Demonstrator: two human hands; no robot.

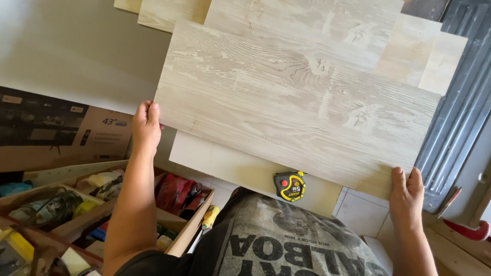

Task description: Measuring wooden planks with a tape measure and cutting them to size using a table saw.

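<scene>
I hold a wide pale wood-grain laminate plank (286, 97) in front of me, tilted down to the right. My left hand (146, 125) grips its lower left corner. Gripping the lower right corner is my right hand (406, 191). Under the plank lies another pale board (230, 166). On that board, near its front edge, rests a black and yellow tape measure (290, 185). More planks of the same finish (424, 51) lie laid on the floor beyond.
A wooden tool crate (179, 230) with several tools and rags stands at the lower left. Behind it leans a flat cardboard box (61, 130). A grey ribbed panel (460, 112) runs along the right. White floor tiles (360, 212) show below, and a red tool (468, 230) lies at the right.
</scene>
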